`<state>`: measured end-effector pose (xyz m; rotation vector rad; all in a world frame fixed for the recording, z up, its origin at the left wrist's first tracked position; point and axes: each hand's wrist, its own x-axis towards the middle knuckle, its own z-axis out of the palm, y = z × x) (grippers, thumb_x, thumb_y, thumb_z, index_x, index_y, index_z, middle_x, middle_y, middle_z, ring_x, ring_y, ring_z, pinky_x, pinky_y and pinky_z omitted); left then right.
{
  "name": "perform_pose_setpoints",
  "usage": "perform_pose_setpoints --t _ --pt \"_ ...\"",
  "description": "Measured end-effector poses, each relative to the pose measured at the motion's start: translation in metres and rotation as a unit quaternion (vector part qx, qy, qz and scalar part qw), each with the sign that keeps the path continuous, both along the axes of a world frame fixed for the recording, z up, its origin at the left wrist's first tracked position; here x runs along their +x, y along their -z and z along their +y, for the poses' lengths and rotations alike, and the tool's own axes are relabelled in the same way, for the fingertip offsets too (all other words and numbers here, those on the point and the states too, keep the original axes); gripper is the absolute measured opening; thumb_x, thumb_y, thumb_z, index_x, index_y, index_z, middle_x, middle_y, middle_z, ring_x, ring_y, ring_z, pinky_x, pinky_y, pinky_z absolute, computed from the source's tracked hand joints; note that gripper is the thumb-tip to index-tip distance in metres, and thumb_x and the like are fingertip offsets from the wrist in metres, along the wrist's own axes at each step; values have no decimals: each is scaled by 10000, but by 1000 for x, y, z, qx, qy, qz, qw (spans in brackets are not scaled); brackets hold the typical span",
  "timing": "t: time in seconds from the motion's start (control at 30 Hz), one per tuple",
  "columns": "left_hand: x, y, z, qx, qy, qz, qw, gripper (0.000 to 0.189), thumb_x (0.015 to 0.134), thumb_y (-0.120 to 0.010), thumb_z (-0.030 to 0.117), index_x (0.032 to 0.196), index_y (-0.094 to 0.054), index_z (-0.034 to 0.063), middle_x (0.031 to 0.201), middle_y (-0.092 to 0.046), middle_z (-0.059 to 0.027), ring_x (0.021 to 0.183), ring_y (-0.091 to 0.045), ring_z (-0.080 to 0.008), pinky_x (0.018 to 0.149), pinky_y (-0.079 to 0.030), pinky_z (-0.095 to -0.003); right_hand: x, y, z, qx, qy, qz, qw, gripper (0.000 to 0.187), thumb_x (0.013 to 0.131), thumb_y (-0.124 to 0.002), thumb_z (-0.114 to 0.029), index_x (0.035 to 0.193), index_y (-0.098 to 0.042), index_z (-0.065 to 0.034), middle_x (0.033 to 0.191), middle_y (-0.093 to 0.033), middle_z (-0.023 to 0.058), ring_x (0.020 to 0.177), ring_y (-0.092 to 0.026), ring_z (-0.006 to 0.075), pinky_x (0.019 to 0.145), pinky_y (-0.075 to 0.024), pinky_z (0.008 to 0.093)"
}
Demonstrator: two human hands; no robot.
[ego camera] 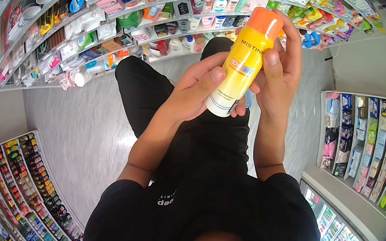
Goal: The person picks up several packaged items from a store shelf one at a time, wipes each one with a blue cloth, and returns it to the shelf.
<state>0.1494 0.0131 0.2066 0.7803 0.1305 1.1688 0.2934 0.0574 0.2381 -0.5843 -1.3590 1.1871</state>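
Observation:
A Mistine spray can (pixel 244 63), shading from yellow to white, is held up in front of my body between both hands. Its orange cap (pixel 266 22) is on and points away from me, with the can tilted a little to the right. The printed front faces me. My left hand (pixel 196 84) grips the lower part, thumb along the near side and fingers partly hidden behind. At the upper part, my right hand (pixel 282 72) presses its thumb on the front edge while its fingers curl around the back, beside the cap.
A long tiered shelf (pixel 172 56) packed with boxed and bottled toiletries curves in front of me. Shelves of small goods (pixel 363 144) stand at right, above a lit glass case (pixel 332 232). Another stocked rack (pixel 27 189) is at lower left. Grey tiled floor (pixel 83 134) lies between them.

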Motion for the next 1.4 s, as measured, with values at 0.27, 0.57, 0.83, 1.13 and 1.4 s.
perform_pose_setpoints --t 0.27,0.57,0.83,1.13,1.4 --pt "0 -9 -2 13 -32 133 991 518 993 -394 421 1259 -405 -23 949 -630 -193 610 -632 -191 537 -496 -264 -5 2 -3 60 19 17 998 519 894 -587 -45 1360 -364 6 1093 -619 157 909 -623 149 741 -487 222" --pt "-5 -10 3 -48 -23 60 997 591 986 -319 505 1317 -374 18 904 -609 -231 514 -603 -230 431 -472 -288 22 75 26 45 140 -389 909 466 874 -639 -238 1261 -509 -13 1117 -608 179 985 -620 288 878 -469 346" --pt "-8 -10 5 -122 13 -115 986 645 988 -258 462 1393 -302 -39 1107 -513 -148 599 -483 -145 410 -383 -231 56 195 14 -4 83 -506 858 575 779 -710 -344 1220 -548 -12 1211 -547 230 1110 -531 377 918 -445 421" --pt "-10 -4 5 -92 63 -206 972 691 970 -372 529 1365 -284 -31 879 -459 -81 588 -442 -96 410 -384 -205 77 161 4 -144 72 -533 831 372 744 -755 -307 924 -631 -6 787 -611 143 709 -589 280 672 -476 344" --pt "-12 -6 5 -85 59 -169 980 657 984 -286 540 1323 -340 -20 895 -481 -90 616 -454 -130 442 -402 -246 79 133 -10 -241 -50 -365 898 265 822 -694 -219 931 -604 6 806 -617 70 761 -549 106 686 -456 274"
